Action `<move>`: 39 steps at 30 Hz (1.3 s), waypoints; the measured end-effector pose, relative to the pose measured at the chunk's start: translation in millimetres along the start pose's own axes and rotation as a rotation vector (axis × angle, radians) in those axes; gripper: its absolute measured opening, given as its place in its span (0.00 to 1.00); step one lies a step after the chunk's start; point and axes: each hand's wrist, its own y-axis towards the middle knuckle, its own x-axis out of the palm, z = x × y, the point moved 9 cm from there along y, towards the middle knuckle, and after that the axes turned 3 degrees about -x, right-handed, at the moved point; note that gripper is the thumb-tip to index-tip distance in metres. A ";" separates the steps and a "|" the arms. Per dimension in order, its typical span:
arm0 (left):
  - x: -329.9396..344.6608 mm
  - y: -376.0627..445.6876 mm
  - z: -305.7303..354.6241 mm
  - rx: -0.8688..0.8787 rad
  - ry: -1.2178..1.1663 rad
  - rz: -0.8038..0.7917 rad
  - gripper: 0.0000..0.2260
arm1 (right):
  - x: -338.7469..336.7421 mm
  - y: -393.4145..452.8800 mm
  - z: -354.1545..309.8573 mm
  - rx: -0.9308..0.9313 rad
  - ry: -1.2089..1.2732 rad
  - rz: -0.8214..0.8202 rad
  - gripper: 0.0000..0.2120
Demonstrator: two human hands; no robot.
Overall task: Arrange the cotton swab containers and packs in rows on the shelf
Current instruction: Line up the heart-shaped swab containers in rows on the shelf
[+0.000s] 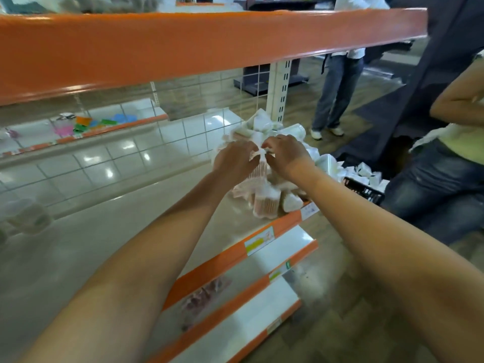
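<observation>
— While both arms reach over the shelf (86, 247), what do the hands grasp?
— The left hand (234, 159) and right hand (286, 154) each pinch the plastic top of one swab pack (259, 169), raised just above the shelf's right end.
— And beyond them?
— More swab packs (264, 203) lie heaped beneath; white ones (262, 124) pile behind, by the upright post (280, 87). A black crate (366, 191) sits right.

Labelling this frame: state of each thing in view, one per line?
left hand: pinches the plastic pack
right hand: pinches the same pack
plastic pack: held above the pile, blurred
swab pile: heaped, not in rows
shelf: mostly bare
black crate: holds white packs
</observation>
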 end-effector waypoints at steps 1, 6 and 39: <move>1.9 2.0 4.8 0.007 -0.010 -0.003 0.14 | 0.5 0.1 6.3 0.011 0.007 -0.002 0.15; 9.7 10.0 21.0 0.068 -0.036 -0.013 0.13 | 4.2 -1.3 32.0 0.085 0.031 -0.012 0.17; 16.9 30.8 12.7 0.144 -0.278 -0.033 0.12 | 2.0 -22.2 51.1 0.402 0.430 0.221 0.24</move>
